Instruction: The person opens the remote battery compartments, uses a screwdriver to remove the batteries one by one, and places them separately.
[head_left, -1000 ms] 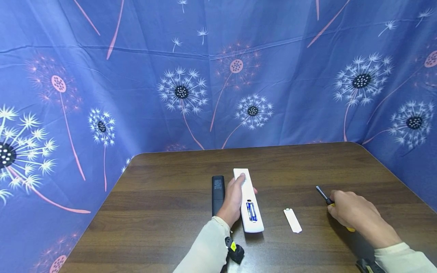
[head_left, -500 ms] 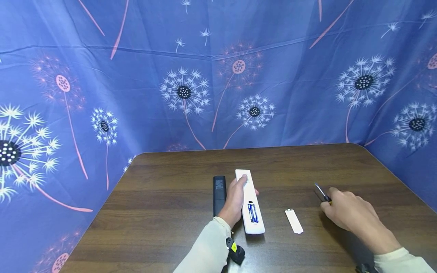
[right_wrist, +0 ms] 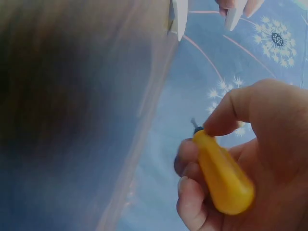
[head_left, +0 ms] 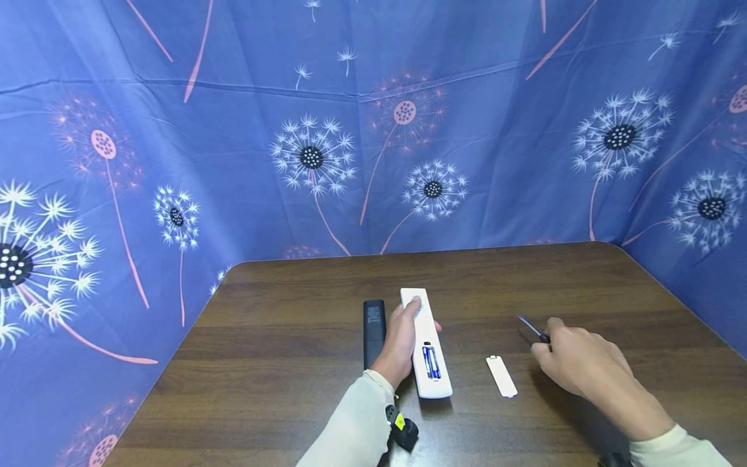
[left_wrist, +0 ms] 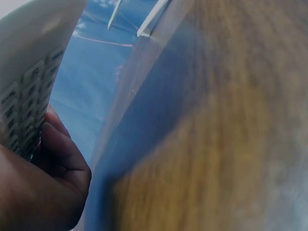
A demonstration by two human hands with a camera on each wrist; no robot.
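Observation:
My left hand (head_left: 403,340) grips a white remote control (head_left: 439,384) around its middle, thumb on its back. The back faces up, and two blue batteries (head_left: 431,362) sit in the uncovered compartment. In the left wrist view the button side of the remote (left_wrist: 29,96) shows above the curled fingers. My right hand (head_left: 592,363) holds a screwdriver, its thin shaft (head_left: 530,325) pointing away to the left above the table. Its yellow handle (right_wrist: 224,178) lies within the fingers in the right wrist view. A white battery cover (head_left: 501,376) rests on the table between the hands.
Just left of my left hand a black remote (head_left: 374,327) lies on the brown wooden table (head_left: 262,357), partly hidden by that hand. A blue curtain (head_left: 233,130) with dandelion prints hangs behind the table and at its sides.
My right hand has moved left with the screwdriver, toward the battery cover and the white remote. The left hand and the remote stay in place.

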